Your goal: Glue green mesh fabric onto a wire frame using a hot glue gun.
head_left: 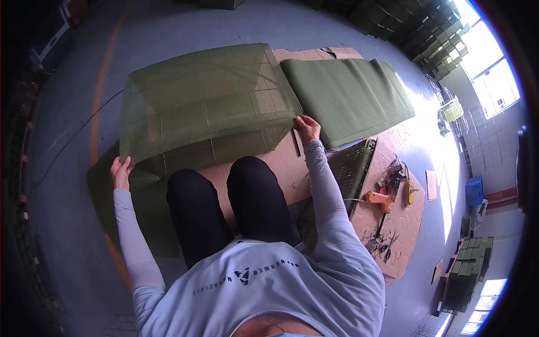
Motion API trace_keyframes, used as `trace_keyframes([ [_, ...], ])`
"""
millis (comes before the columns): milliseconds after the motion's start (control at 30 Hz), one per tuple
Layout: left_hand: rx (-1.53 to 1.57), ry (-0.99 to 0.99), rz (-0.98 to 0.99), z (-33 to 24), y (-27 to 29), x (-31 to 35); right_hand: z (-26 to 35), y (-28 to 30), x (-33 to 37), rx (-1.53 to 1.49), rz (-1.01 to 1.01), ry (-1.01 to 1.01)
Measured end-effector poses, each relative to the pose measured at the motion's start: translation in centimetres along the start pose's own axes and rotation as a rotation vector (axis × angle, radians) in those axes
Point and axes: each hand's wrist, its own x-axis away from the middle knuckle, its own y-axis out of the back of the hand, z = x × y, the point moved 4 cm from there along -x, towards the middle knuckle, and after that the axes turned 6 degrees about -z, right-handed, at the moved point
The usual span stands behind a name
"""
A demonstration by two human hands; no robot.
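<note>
A sheer green mesh fabric (191, 101) stretches before me over a thin wire frame (211, 147), whose bars show through it. My left hand (122, 171) pinches the fabric's near left corner between thumb and fingers. At the near right corner, my right hand (307, 129) is closed on the same fabric. A folded stack of green fabric (348, 98) lies just beyond the right hand. A narrow dark strip (297, 142) rests on the cardboard (269, 174) next to that hand. Part of the frame's far side is blurred by the mesh.
To my right, an orange glue gun (379, 199), scissors (387, 247) and a yellow-handled tool (409, 194) lie on cardboard (407, 230). A perforated green panel (359, 168) stands beside them. More green fabric (143, 208) spreads at my left. Green boxes (471, 269) are stacked farther right.
</note>
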Motion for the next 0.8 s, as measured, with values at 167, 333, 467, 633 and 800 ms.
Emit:
trace_keyframes([
  [167, 0.035, 0.004, 0.019, -0.6, 0.3, -0.1, -0.6, -0.1, 0.1, -0.065, -0.008, -0.049],
  [333, 0.058, 0.054, 0.066, -0.1, -0.1, -1.0, -2.5, 0.5, -0.7, -0.199, -0.069, -0.095],
  [467, 0.056, 0.064, 0.054, 0.0, 0.3, -0.7, -1.5, -0.8, 0.5, -0.099, -0.008, -0.165],
  [633, 0.114, 0.034, 0.019, 0.7, -0.3, -0.4, -2.0, -0.5, 0.3, -0.178, 0.001, -0.175],
  [800, 0.17, 0.027, -0.026, 1.0, -0.3, -0.3, -2.8, -1.5, 0.4, -0.423, -0.005, -0.232],
])
